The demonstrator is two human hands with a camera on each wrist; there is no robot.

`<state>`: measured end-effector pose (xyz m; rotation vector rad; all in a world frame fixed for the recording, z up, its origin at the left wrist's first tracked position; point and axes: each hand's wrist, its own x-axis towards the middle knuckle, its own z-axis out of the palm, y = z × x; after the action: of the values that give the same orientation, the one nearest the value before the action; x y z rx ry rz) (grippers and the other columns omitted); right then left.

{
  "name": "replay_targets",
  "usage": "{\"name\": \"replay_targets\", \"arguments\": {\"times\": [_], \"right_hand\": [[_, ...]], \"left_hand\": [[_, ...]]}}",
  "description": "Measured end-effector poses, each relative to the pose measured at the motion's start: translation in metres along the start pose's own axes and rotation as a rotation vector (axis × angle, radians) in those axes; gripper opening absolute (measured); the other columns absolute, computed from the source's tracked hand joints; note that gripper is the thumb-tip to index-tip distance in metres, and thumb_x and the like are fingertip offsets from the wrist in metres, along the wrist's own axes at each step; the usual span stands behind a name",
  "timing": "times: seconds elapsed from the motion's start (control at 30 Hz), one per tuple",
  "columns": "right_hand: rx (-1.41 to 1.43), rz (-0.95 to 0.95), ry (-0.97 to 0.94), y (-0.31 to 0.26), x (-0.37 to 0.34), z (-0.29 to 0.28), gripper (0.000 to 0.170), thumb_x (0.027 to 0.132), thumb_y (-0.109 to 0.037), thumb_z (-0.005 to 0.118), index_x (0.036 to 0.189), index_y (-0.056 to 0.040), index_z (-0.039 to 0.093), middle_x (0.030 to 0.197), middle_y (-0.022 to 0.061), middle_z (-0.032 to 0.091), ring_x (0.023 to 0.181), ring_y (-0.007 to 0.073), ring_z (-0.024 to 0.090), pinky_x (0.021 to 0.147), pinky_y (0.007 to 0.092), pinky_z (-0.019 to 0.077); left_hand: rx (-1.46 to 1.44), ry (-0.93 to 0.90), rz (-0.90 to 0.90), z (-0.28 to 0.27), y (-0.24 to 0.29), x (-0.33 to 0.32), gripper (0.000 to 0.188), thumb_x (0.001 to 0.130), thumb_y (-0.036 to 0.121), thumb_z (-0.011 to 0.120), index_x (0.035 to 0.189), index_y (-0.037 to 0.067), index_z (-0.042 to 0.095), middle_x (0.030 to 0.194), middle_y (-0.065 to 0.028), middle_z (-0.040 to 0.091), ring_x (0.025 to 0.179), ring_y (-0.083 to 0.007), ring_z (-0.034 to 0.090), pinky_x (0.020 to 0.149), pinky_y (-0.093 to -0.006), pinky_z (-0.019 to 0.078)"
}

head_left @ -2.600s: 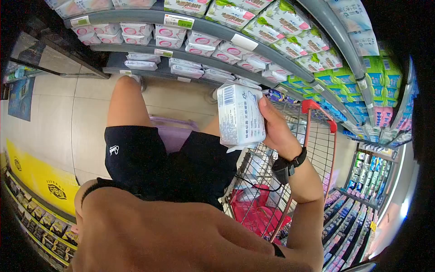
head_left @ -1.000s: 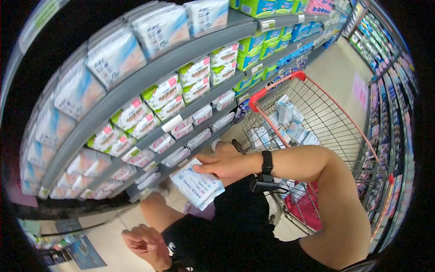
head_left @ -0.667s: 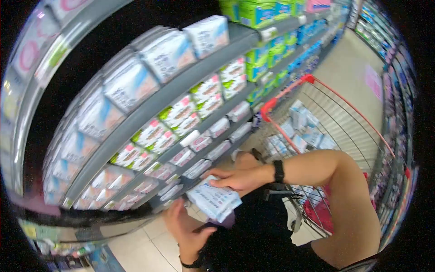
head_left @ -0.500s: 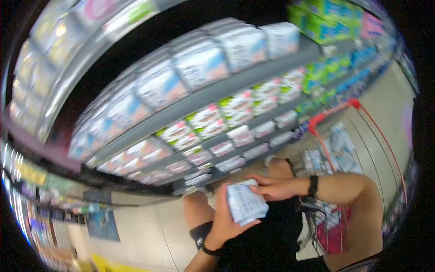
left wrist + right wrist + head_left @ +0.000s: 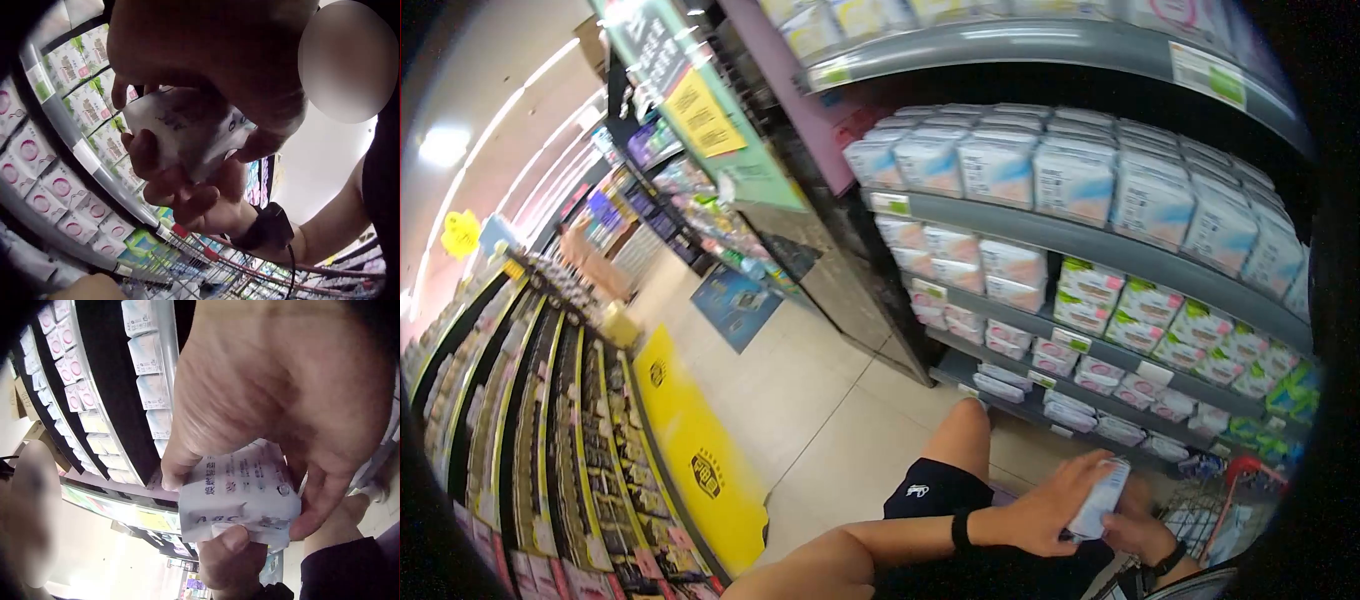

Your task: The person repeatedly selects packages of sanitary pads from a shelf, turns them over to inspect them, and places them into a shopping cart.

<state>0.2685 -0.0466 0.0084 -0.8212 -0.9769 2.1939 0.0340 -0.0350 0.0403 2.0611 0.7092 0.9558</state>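
Note:
A small white soft pack of sanitary pads (image 5: pixel 1100 498) is held between both hands over the lap, at the lower right of the head view. My left hand (image 5: pixel 1035 508) grips it from the near left side. In the right wrist view, the left thumb (image 5: pixel 235 537) lies against the pack's end. From the other side, my right hand (image 5: pixel 1138 532) holds the pack, its thumb and fingers around the edges. Dark print shows on the pack (image 5: pixel 240 487) there. The left wrist view has the right fingers (image 5: pixel 181 190) curled under the pack.
A shelf (image 5: pixel 1040 215) of stacked pad packs stands in front, with more rows below. A wire cart (image 5: pixel 1210 515) with a red handle is close on the right. Another stocked shelf (image 5: pixel 530 440) lines the left, beside a yellow floor strip (image 5: pixel 700 440). A person (image 5: pixel 590 262) stands far down the aisle.
The right hand held the pack alone; the left hand rose and took hold of it too. The head view has swung left, so hands and cart now appear at lower right.

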Motion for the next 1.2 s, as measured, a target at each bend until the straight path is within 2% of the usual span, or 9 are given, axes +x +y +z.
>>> {"name": "replay_targets", "arguments": {"times": [0.07, 0.2, 0.37, 0.57, 0.67, 0.77, 1.07, 1.17, 1.2], "right_hand": [[0.017, -0.008, 0.006, -0.008, 0.0, 0.005, 0.086, 0.079, -0.02, 0.079, 0.149, -0.0069, 0.031, 0.138, 0.012, 0.051, 0.13, 0.0281, 0.053, 0.107, 0.047, 0.047], [0.006, -0.012, 0.055, -0.009, 0.0, 0.007, 0.08, 0.078, -0.019, 0.076, 0.145, -0.0056, 0.036, 0.131, 0.0119, 0.055, 0.124, 0.0278, 0.058, 0.103, 0.0449, 0.0511], [-0.067, 0.005, 0.038, -0.016, -0.002, 0.014, 0.08, 0.079, -0.024, 0.076, 0.146, -0.0048, 0.036, 0.133, 0.012, 0.055, 0.124, 0.0274, 0.058, 0.104, 0.0429, 0.0502], [0.17, -0.024, -0.015, -0.008, -0.001, 0.017, 0.073, 0.092, -0.041, 0.068, 0.147, -0.0045, 0.037, 0.138, 0.0112, 0.052, 0.126, 0.0247, 0.056, 0.106, 0.0409, 0.0481], [0.103, 0.046, 0.06, -0.013, 0.003, 0.026, 0.069, 0.097, -0.043, 0.061, 0.148, -0.0047, 0.036, 0.137, 0.0104, 0.053, 0.126, 0.0244, 0.056, 0.106, 0.0424, 0.0482], [-0.02, 0.042, 0.056, -0.015, 0.007, 0.018, 0.065, 0.097, -0.035, 0.061, 0.149, -0.0066, 0.035, 0.138, 0.0105, 0.052, 0.127, 0.0253, 0.055, 0.106, 0.0468, 0.0474], [0.037, -0.073, 0.201, -0.03, 0.004, 0.031, 0.074, 0.081, -0.015, 0.074, 0.144, -0.0092, 0.036, 0.132, 0.0097, 0.054, 0.113, 0.0231, 0.06, 0.086, 0.0331, 0.0511], [-0.019, -0.093, 0.158, -0.023, 0.006, 0.01, 0.074, 0.079, -0.018, 0.078, 0.14, -0.0092, 0.036, 0.13, 0.0094, 0.054, 0.112, 0.0217, 0.059, 0.088, 0.0369, 0.0511], [-0.074, -0.083, 0.149, -0.022, 0.005, 0.008, 0.078, 0.078, -0.022, 0.081, 0.14, -0.0079, 0.036, 0.133, 0.0107, 0.053, 0.119, 0.0232, 0.056, 0.094, 0.0385, 0.0491]], "left_hand": [[0.052, -0.011, 0.056, -0.004, 0.012, 0.002, 0.111, 0.062, 0.017, 0.077, 0.153, -0.003, 0.017, 0.15, -0.0329, 0.026, 0.138, -0.0525, 0.029, 0.115, -0.0558, 0.0254], [-0.021, 0.07, 0.141, -0.002, 0.009, 0.0, 0.11, 0.063, 0.016, 0.076, 0.153, -0.005, 0.018, 0.15, -0.0318, 0.027, 0.139, -0.0511, 0.029, 0.116, -0.0558, 0.0217], [-0.011, 0.066, 0.078, -0.006, 0.006, -0.001, 0.11, 0.06, 0.015, 0.081, 0.152, -0.004, 0.023, 0.146, -0.0283, 0.034, 0.134, -0.0479, 0.036, 0.114, -0.0534, 0.0274], [-0.029, 0.12, 0.018, -0.002, 0.001, -0.005, 0.11, 0.057, 0.017, 0.085, 0.15, 0.001, 0.028, 0.137, -0.0254, 0.038, 0.128, -0.0453, 0.041, 0.109, -0.0499, 0.0365], [-0.09, 0.125, -0.013, -0.009, 0.005, -0.006, 0.109, 0.057, 0.018, 0.085, 0.15, 0.003, 0.029, 0.136, -0.0251, 0.036, 0.127, -0.0457, 0.042, 0.108, -0.0493, 0.0373], [-0.077, 0.138, -0.042, -0.015, 0.005, -0.009, 0.109, 0.06, 0.022, 0.086, 0.15, 0.002, 0.028, 0.139, -0.0282, 0.035, 0.128, -0.0479, 0.042, 0.108, -0.0508, 0.0388], [0.142, 0.187, -0.169, -0.02, -0.012, -0.016, 0.096, 0.066, 0.027, 0.086, 0.142, 0.0, 0.034, 0.139, -0.0294, 0.037, 0.127, -0.0486, 0.044, 0.105, -0.0503, 0.0415], [0.175, 0.176, -0.192, -0.02, -0.014, -0.015, 0.093, 0.068, 0.031, 0.086, 0.14, -0.001, 0.036, 0.137, -0.0293, 0.04, 0.125, -0.0477, 0.046, 0.103, -0.0493, 0.0429], [0.18, 0.171, -0.197, -0.018, -0.014, -0.014, 0.092, 0.069, 0.032, 0.086, 0.139, -0.002, 0.036, 0.136, -0.0293, 0.041, 0.124, -0.0474, 0.048, 0.103, -0.0489, 0.0434]]}}
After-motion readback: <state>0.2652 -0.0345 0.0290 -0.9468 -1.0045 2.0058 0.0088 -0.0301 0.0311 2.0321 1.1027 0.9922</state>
